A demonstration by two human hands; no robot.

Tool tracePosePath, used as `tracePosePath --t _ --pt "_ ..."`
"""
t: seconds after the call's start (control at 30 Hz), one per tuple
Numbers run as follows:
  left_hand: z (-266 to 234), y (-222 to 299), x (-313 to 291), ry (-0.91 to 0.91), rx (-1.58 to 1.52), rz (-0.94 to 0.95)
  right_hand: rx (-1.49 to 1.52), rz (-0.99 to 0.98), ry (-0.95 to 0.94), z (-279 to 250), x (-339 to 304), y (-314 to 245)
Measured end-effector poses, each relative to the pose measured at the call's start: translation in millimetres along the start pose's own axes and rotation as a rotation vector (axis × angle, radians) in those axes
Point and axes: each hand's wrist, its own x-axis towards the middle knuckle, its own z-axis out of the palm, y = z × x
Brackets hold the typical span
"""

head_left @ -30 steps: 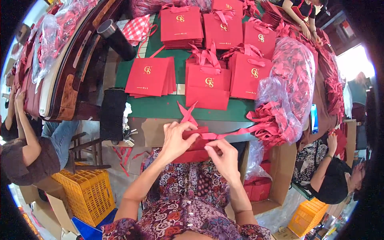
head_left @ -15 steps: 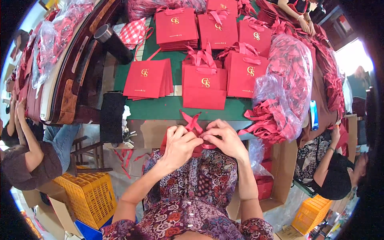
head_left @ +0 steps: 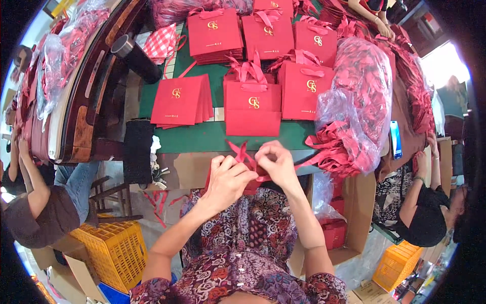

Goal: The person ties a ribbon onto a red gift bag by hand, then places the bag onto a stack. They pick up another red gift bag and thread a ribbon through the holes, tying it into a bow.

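- Your left hand point(head_left: 229, 178) and right hand point(head_left: 276, 162) meet at the near edge of the green table point(head_left: 202, 134), fingers pinched shut on a thin, glossy red ribbon point(head_left: 242, 151).
- The ribbon's flat ends stick up between your thumbs; a red paper bag point(head_left: 251, 186) lies under your hands, mostly hidden.
- Just beyond stand stiff, rectangular red gift bags point(head_left: 252, 104) with gold emblems.
- To your right, a crinkled clear plastic sack point(head_left: 362, 96) spills loose ribbons.

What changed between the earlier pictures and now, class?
The left hand and right hand, apart a second ago, have closed together over the red ribbon, fingers pinching it. The red bags on the green table stayed put.
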Motion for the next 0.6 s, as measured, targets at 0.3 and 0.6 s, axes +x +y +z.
tracePosePath --t 0.3,0.6 --pt "-1.6 -10.9 16.9 -0.003 -0.107 -0.244 -0.396 0.043 0.02 -29.2 -11.6 -35.7" --pt "39.9 -35.2 10.2 0.101 0.004 -0.258 -0.456 -0.131 -0.129 -1.6 -37.0 -41.3"
